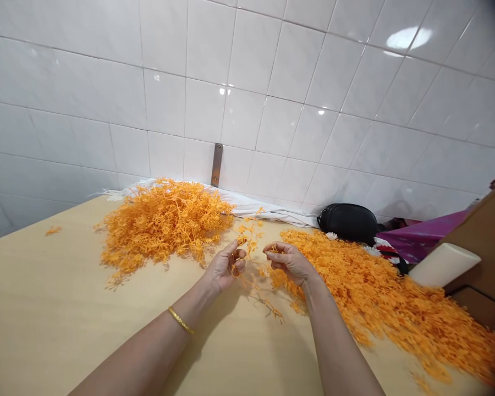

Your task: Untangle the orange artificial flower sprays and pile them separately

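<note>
My left hand (226, 266), with a gold bangle on its wrist, is closed around a thin orange plastic sprig (251, 236) that rises above the fingers. Just to the right, my right hand (289, 260) has thumb and fingertips pinched together on a small orange piece. A gap separates the two hands. Behind and left of them lies a tall pile of orange sprigs (169, 220). A wider, flatter orange pile (367, 280) spreads to the right. A few loose pieces (272, 309) rest on the table below the hands.
The pale table (66, 319) meets a white tiled wall. Along its back edge runs a white cloth (259, 209). At the right are a black case (348, 222), purple material (421, 236), a cream cylinder (444, 265) and a brown box (484, 253). One small orange piece (53, 230) lies far left.
</note>
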`<state>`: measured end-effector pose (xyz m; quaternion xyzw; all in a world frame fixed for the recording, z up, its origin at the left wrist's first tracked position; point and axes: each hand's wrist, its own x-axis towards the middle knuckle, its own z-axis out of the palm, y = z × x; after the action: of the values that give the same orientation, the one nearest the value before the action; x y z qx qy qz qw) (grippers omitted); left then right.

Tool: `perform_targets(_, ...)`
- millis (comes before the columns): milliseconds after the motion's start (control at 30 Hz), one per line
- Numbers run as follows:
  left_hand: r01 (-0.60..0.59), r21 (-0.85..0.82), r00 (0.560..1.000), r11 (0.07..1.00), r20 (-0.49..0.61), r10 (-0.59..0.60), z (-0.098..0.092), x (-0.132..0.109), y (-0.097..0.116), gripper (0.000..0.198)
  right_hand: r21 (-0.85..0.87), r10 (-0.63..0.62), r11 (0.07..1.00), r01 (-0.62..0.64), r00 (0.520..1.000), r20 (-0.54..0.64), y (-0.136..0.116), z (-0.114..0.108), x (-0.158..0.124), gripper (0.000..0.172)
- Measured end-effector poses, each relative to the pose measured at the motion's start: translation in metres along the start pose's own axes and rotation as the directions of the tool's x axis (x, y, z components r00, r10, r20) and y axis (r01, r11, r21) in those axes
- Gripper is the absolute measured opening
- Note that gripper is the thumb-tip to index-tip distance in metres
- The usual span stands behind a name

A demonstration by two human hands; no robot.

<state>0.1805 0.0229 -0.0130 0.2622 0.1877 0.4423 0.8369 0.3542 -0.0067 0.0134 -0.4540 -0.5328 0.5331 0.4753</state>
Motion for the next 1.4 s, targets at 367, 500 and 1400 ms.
perform_targets(367, 0.018, 0.049, 1.000, 0.999, 0.008, -0.019, 0.009, -0.005, -0.006, 0.027, 0.065, -0.078, 0.991, 0.116, 0.904, -0.420, 0.002, 0.014, 0.012, 0.040)
perform_targets(500, 0.013, 0.043, 1.000, 0.999, -0.002, -0.013, 0.015, -0.007, -0.007, 0.024, 0.148, -0.050, 0.976, 0.159, 0.828, -0.559, 0.000, 0.024, 0.018, 0.041)
perform_targets(1400, 0.126, -0.117, 0.992, 0.985, 0.046, -0.121, 0.002, -0.002, -0.005, 0.030, 0.170, 0.169, 0.972, -0.165, 0.985, -0.011, -0.002, 0.009, 0.000, 0.031)
